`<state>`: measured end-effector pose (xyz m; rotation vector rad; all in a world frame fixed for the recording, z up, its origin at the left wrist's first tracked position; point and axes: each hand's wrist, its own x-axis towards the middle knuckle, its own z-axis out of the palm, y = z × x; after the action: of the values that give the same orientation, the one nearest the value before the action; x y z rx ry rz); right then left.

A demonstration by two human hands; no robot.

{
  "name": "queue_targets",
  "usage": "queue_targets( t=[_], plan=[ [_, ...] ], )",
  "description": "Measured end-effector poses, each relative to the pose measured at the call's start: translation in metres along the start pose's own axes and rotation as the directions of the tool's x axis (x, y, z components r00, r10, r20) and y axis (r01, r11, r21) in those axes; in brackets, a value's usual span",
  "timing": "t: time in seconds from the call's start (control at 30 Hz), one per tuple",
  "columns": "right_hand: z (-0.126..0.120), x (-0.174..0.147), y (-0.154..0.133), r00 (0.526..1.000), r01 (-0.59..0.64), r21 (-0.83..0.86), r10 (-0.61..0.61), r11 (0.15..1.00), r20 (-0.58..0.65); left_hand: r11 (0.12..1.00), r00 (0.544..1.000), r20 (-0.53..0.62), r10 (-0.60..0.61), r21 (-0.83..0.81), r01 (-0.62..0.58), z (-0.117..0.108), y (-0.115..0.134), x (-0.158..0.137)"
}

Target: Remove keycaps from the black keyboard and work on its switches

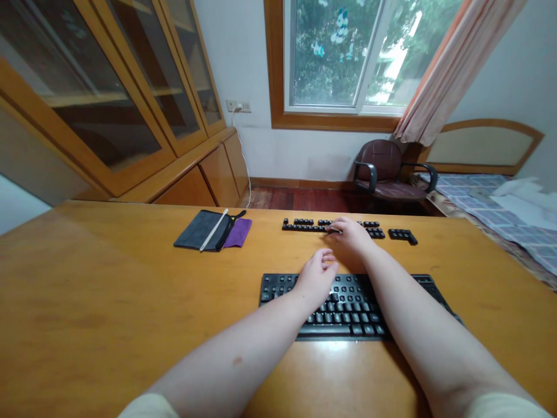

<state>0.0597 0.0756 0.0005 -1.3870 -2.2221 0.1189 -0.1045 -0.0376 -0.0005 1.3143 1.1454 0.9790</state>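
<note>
A black keyboard [343, 305] lies on the wooden desk in front of me. Its upper rows show bare sockets, while the lower rows carry keycaps. Behind it, loose black keycaps [304, 227] are lined up in rows near the far edge. My right hand [350, 233] reaches over the keyboard to these rows, its fingertips together on a dark keycap there. Over the keyboard's upper edge hovers my left hand [315, 274], fingers loosely bent and apart, with nothing visible in them. My forearms hide parts of the keyboard.
To the left lie a dark grey zip pouch [195, 229], a pale flat stick [214, 230] across it and a purple cloth [238, 233]. A separate group of keycaps [402, 234] sits at the far right. Beyond the desk are a cabinet [217, 174], a chair [383, 168] and a bed [500, 197].
</note>
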Motion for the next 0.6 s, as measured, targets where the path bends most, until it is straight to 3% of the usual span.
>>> queue_targets(
  t=[0.17,0.33,0.6],
  plan=[
    [0.0057,-0.0077,0.0072,0.990,-0.090,-0.085,0.099,0.992,0.102,0.999,1.000,0.007,-0.025,0.034,0.025,-0.0009,0.0051,-0.0003],
    [0.0048,-0.0068,0.0061,0.936,-0.245,-0.179,0.281,0.953,0.214,0.999,1.000,0.004,-0.023,0.035,0.023,-0.0012,0.0044,-0.0008],
    [0.0034,-0.0063,0.0056,0.941,-0.277,-0.169,0.303,0.946,0.153,0.999,0.999,-0.017,-0.030,-0.024,0.029,-0.0015,0.0045,-0.0011]
  ],
)
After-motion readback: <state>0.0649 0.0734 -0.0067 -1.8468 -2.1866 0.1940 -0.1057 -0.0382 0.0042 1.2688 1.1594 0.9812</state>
